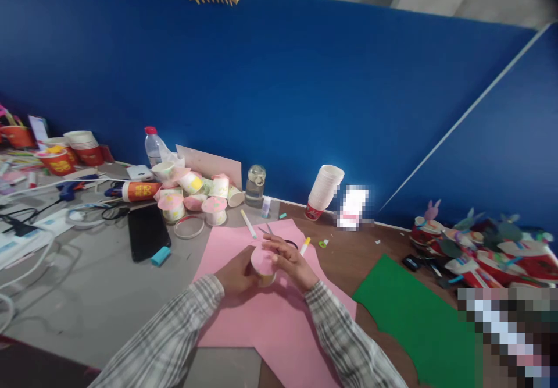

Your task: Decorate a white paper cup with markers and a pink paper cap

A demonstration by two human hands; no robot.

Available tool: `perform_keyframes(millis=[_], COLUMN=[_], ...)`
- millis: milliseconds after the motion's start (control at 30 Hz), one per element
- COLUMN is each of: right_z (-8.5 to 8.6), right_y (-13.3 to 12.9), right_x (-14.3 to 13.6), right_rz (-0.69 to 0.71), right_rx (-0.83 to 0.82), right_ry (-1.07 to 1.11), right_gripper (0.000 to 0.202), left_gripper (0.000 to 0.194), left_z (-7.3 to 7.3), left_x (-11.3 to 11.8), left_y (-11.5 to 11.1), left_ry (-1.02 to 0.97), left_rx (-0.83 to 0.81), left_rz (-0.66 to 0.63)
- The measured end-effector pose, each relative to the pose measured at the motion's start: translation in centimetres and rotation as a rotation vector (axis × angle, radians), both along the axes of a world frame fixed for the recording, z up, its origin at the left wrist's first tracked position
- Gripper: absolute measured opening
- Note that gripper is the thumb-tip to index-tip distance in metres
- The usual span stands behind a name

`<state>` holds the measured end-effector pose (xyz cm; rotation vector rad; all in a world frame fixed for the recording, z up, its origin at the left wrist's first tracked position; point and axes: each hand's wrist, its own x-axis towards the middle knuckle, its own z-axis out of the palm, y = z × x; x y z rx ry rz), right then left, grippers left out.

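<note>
Head view, left hand [238, 271]: curled round the left side of the paper cup, holding it, with the fingertips partly hidden behind it.
Right hand [296, 264]: reached in from the right with fingers loosely spread and bent, touching the pink disc.
Paper cup [267, 281]: sat between both hands, above or on the pink sheets; could not tell which.
Pink disc [261, 262]: covered the cup's top.
Pink sheets [229, 324]: lay under both hands, overlapping, across the grey desk [104, 295] and the brown desk [349, 266].
Scissors [269, 229]: lay just beyond the right hand, partly hidden by it.
Pale marker [248, 224]: lay left of the scissors, across the far edge of the pink.
Yellow-capped marker [306, 242]: lay right of the scissors.
Pink-topped cups [215, 210]: clustered at the far left, near a clear bottle [255, 190].
Black phone [148, 234]: lay to the left, beside a tape roll [189, 227].
Cup stack [325, 190]: leaned at the far right of centre.
Green sheet [418, 318]: lay at the near right.
</note>
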<state>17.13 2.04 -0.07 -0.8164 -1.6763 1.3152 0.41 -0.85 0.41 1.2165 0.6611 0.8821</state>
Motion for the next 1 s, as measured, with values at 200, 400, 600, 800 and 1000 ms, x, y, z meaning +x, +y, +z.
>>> perform_keyframes(millis=[200, 400, 600, 800, 1000], right_z=[0.0, 0.4, 0.9, 1.0, 1.1], right_y=[0.2, 0.3, 0.1, 0.0, -0.2], right_x=[0.5, 0.8, 0.8, 0.9, 0.9], right_rz=[0.079, 0.121, 0.147, 0.188, 0.207], right_rx=[-0.035, -0.053, -0.045, -0.029, -0.007], right_ry=[-0.012, -0.031, -0.036, -0.022, -0.03], right_gripper=[0.03, 0.038, 0.037, 0.024, 0.024], left_gripper=[0.054, 0.053, 0.051, 0.043, 0.043], left_z=[1.8, 2.5, 2.5, 2.5, 2.5], left_x=[-0.2, 0.0, -0.2, -0.3, -0.3], left_y=[0.5, 0.2, 0.4, 0.3, 0.5], left_ry=[0.053, 0.032, 0.134, 0.207, 0.243], left_rx=[0.192, 0.229, 0.335, 0.392, 0.446], left_rz=[-0.077, -0.107, -0.108, -0.13, -0.115])
